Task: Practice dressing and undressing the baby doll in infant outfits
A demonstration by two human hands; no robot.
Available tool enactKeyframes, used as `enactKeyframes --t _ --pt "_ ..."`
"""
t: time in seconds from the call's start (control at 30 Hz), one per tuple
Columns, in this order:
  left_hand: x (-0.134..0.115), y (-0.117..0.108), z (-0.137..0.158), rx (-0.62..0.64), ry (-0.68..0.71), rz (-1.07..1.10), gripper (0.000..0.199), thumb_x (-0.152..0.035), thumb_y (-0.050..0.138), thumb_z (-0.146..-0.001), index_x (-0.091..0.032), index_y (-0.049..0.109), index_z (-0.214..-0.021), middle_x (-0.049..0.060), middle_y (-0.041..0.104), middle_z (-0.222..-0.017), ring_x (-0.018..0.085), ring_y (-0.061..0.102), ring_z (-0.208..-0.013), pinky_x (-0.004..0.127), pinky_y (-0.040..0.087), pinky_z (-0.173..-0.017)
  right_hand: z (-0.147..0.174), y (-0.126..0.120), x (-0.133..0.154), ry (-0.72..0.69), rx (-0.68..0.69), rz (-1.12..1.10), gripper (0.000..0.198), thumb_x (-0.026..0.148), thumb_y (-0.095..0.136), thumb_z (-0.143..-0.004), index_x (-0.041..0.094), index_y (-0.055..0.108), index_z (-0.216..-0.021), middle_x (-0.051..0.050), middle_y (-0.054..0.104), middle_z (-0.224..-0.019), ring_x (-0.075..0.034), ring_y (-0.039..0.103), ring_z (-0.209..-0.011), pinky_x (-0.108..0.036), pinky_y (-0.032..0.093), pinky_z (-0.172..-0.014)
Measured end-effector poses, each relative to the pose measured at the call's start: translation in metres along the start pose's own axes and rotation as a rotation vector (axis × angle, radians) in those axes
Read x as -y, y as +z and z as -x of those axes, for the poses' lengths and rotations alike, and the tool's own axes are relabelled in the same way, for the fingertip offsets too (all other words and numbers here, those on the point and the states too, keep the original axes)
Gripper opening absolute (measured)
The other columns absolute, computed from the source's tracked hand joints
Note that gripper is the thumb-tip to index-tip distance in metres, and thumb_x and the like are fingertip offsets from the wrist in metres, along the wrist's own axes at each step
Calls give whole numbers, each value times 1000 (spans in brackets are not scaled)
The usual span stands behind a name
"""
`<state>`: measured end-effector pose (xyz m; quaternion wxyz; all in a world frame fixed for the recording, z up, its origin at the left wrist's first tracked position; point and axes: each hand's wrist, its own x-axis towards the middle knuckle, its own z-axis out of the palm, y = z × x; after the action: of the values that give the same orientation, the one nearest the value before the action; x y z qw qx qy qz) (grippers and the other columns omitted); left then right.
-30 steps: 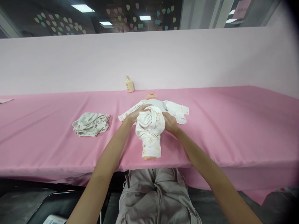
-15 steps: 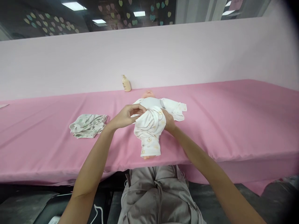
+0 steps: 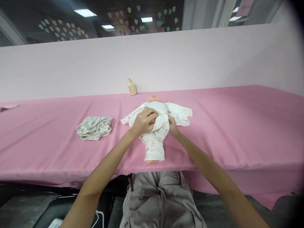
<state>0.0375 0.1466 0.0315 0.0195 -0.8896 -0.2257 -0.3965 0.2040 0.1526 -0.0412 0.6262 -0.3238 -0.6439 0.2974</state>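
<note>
White trousers (image 3: 155, 148) — bunched between both hands, over a doll (image 3: 154, 98).
Left hand (image 3: 145, 120): fingers curled nearly closed, seemingly pinching the upper edge. Right hand (image 3: 173, 125): at the opposite side, fingertips hidden, grip cannot be told. Risk — uneven pulling could twist the folds, or drag the doll toward the table (image 3: 213, 133) edge, nearer the person than either hand.

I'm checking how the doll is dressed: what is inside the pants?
Toes of the doll show below the pants, so its legs presumably lie inside, but they are covered. Whether fingertips of the left hand reach in cannot be seen.
</note>
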Motion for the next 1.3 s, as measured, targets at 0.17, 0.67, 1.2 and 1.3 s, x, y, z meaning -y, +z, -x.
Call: enactKeyframes --t 0.17,0.67,1.2,1.3 --pt "-1 -4 -6 96 -16 -65 14 -12 53 -72 -21 58 -62 7 57 -77 19 44 -70 31 30 -65 -7 -6 27 288 200 -417 29 40 46 -76 18 65 -80 -8 68 -92 -26 60 -96 -40 48 -84" --pt "-82 39 42 411 639 -431 19 0 45 -84 -15 57 -80 5 61 -78 16 52 -73 27 37 -56 -20 -23 -6 483 -242 -129 39 56 62 -67 21 45 -64 4 44 -63 -11 41 -59 -25 36 -57" --pt "34 31 7 445 -265 122 34 -36 45 -88 -17 51 -61 0 52 -60 14 48 -61 28 35 -60 -12 -27 2 -318 164 804 17 9 46 -66 21 35 -62 -2 45 -68 -17 39 -68 -34 32 -75" --pt "28 35 15 342 -261 107 18 -31 48 -85 -17 53 -75 1 56 -72 16 51 -69 29 37 -65 -11 -27 4 -211 148 614 23 23 49 -77 21 34 -60 -2 45 -65 -16 41 -65 -33 35 -70"
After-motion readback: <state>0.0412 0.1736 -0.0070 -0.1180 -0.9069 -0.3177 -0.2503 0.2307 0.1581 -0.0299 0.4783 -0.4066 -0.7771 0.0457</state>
